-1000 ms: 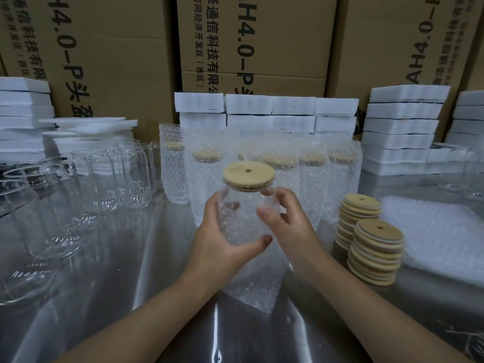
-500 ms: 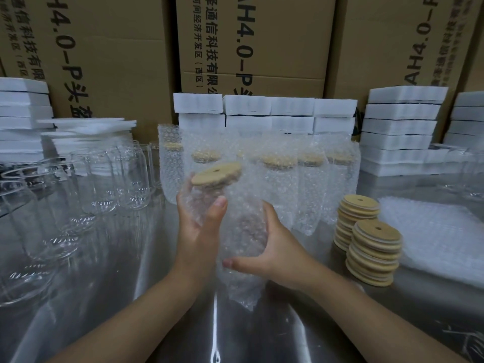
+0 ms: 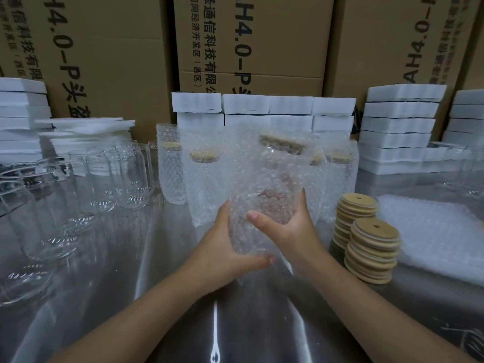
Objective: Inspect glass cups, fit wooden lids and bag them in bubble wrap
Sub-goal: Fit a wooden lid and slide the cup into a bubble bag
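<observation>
A glass cup with a wooden lid (image 3: 282, 144) sits fully inside a bubble wrap bag (image 3: 264, 189), held above the metal table. My left hand (image 3: 222, 247) grips the bag's lower end from the left, thumb under it. My right hand (image 3: 288, 226) grips the bagged cup's base from the right, thumb across the front. Several bagged, lidded cups (image 3: 201, 179) stand behind. Bare glass cups (image 3: 86, 184) crowd the left. Two stacks of wooden lids (image 3: 372, 247) stand at the right.
Flat bubble wrap bags (image 3: 432, 231) lie at the far right. White foam blocks (image 3: 400, 127) are stacked along the back and left, in front of cardboard boxes (image 3: 251, 48). The shiny metal table (image 3: 214, 323) reflects light near me.
The lidded cup has gone from bare in my hands to fully inside the bubble wrap bag. It tilted left, then came upright and moved to the right. My hands shifted down to its base.
</observation>
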